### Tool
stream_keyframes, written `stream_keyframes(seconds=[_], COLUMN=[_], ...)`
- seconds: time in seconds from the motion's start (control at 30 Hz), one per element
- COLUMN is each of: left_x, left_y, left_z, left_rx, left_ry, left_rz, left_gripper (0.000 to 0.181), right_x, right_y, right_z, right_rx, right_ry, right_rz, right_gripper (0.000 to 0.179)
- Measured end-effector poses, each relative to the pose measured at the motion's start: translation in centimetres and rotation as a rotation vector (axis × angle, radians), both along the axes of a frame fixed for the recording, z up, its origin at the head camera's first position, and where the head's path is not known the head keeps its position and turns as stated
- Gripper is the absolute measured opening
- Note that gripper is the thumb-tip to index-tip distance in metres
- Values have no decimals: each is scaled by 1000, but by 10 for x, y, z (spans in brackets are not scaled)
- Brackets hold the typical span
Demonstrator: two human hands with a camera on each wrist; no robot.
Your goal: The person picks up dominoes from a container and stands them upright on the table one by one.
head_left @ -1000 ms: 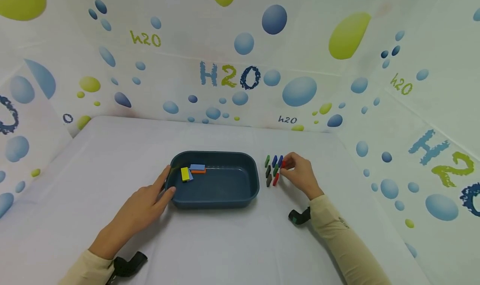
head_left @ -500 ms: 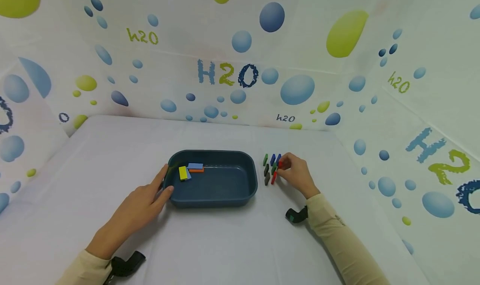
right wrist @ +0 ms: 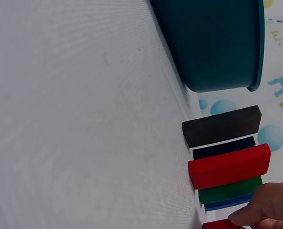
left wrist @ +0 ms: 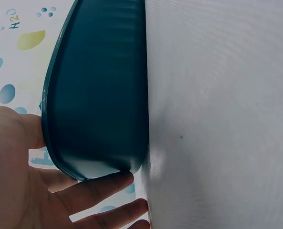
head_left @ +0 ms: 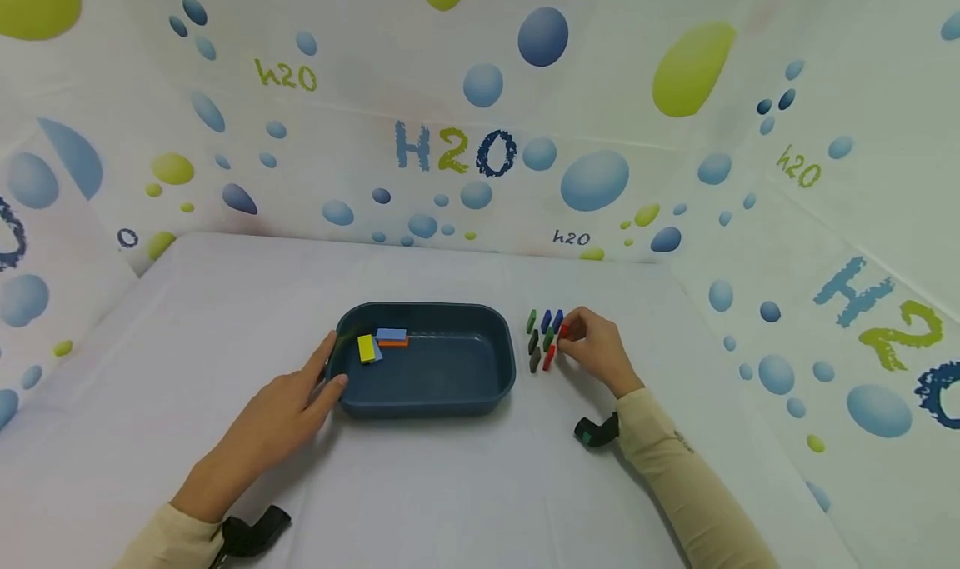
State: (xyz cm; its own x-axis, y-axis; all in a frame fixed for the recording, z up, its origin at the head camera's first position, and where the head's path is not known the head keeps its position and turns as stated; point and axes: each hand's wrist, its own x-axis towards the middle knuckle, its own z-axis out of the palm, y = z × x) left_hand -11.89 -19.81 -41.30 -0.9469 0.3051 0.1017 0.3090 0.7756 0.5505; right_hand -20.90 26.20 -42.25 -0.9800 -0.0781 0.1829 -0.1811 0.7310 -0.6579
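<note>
My right hand (head_left: 596, 348) pinches a red domino-like block (right wrist: 221, 224) between thumb and fingers, at the right side of a group of standing blocks. Nearest to it in the right wrist view is a second red block (right wrist: 229, 166), with a green block (right wrist: 231, 191) behind that. My left hand (head_left: 281, 415) touches the left end of a dark blue-green tray (head_left: 427, 406), its fingers fairly straight along the wall and the thumb at the front corner. Inside the tray, at its left, lie a yellow block (head_left: 366, 349), two blue blocks (head_left: 392, 333) and an orange block (head_left: 394, 343).
The group right of the tray also has dark grey blocks (head_left: 535, 360), a green block (head_left: 531, 319) and blue blocks (head_left: 546, 321), all upright in close rows. A white cloth (head_left: 450, 494) covers the table. Behind rises a patterned sheet (head_left: 337, 169).
</note>
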Motion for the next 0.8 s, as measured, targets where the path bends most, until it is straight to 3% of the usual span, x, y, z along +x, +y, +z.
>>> stream_keyframes(seconds=[0.8], left_x=[0], left_y=[0], left_z=[1], left_rx=[5], left_ry=[6], left_rz=[-3], left_gripper=[73], right_x=[0], right_y=[6], right_z=[8], right_rx=[67], right_ry=[-109], right_rz=[35], right_gripper=[28])
